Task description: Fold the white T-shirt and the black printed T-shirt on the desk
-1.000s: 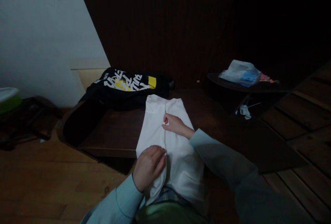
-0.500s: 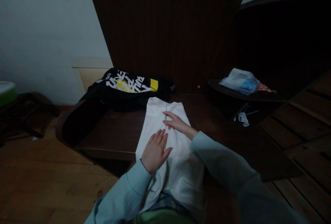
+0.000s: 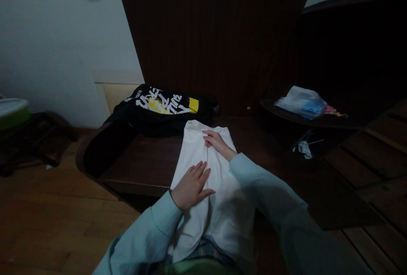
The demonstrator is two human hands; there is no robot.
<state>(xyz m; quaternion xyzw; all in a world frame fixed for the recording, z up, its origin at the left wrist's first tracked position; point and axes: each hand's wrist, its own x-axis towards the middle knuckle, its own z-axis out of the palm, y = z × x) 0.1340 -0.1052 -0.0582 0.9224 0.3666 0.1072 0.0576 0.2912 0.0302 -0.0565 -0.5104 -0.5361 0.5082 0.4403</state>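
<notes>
A white garment lies lengthwise on the dark wooden bench, its narrow end away from me and its lower part draped toward my lap. A seam or front edge runs down its middle. My left hand rests flat on the cloth left of that line, fingers stretched and thumb spread. Farther up, my right hand has its fingers and thumb closed on the middle edge near the top. The cloth between those fingertips is mostly hidden.
Behind the garment lies a black piece of clothing with white and yellow print. The dark bench has a curved left end. A plastic bag sits on a rounded shelf at right. A green-and-white container stands at far left.
My right hand has moved up the middle edge toward the garment's top, and its fingers have drawn together. My left hand stays flat on the cloth. The view has shifted slightly.
</notes>
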